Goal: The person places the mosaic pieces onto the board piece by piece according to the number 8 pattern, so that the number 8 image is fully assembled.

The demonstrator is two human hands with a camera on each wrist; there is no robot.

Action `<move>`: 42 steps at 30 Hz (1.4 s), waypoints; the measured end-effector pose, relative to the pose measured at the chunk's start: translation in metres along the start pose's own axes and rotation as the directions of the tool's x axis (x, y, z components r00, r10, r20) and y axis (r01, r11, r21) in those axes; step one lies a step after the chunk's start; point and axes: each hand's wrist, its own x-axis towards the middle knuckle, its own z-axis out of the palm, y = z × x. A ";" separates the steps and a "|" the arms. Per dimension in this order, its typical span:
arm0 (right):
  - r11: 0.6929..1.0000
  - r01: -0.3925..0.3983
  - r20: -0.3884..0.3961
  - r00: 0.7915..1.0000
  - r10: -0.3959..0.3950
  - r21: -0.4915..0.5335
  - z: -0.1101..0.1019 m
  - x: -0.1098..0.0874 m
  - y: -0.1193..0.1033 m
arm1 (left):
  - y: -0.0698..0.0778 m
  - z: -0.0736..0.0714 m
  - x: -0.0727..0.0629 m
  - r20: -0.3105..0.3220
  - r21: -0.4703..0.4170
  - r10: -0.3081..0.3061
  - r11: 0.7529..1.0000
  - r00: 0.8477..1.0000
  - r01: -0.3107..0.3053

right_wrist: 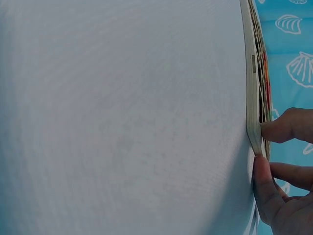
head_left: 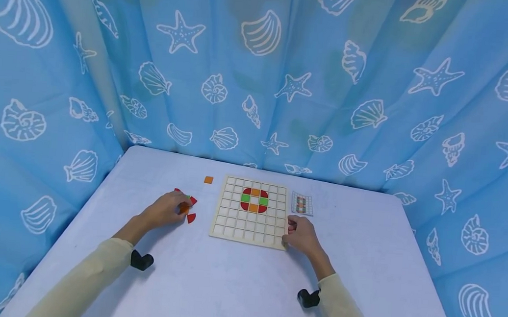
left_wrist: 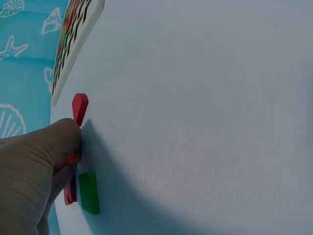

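My left hand (head_left: pixel 166 209) pinches an orange tile (left_wrist: pixel 73 157) between thumb and fingers, low over the table. Close around it lie a rounded red tile (head_left: pixel 191 218), another red tile (head_left: pixel 193 200) and a green tile (left_wrist: pixel 89 193), partly covered by the fingers in the head view. A wooden grid board (head_left: pixel 235 232) lies at the middle, bearing a ring of red, orange and green tiles (head_left: pixel 254 208) around one bare cell. At the board's right edge, my right hand (head_left: pixel 302 235) grips the rim near the front corner with thumb and fingers.
Behind the right hand, a small pattern card (head_left: pixel 302 204) lies beside the board, printed with a similar coloured design. A single orange square tile (head_left: pixel 208 180) is left of the board's back corner. A blue shell-print curtain (head_left: pixel 259 80) hangs along the table's back and sides.
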 end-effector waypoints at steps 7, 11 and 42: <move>1.000 -0.009 0.002 1.000 0.009 0.002 0.000 0.001 0.000 | 0.022 0.004 0.011 -0.061 -0.057 -0.046 0.997 0.997 0.042; 1.000 -0.002 -0.005 1.000 0.002 0.001 0.000 0.001 0.001 | 0.042 0.009 0.021 -0.071 -0.049 0.014 0.999 0.997 -0.018; 0.999 -0.042 -0.001 0.999 0.042 0.012 -0.001 0.001 -0.003 | 0.137 0.056 0.089 0.070 -0.079 0.213 0.975 0.975 -0.207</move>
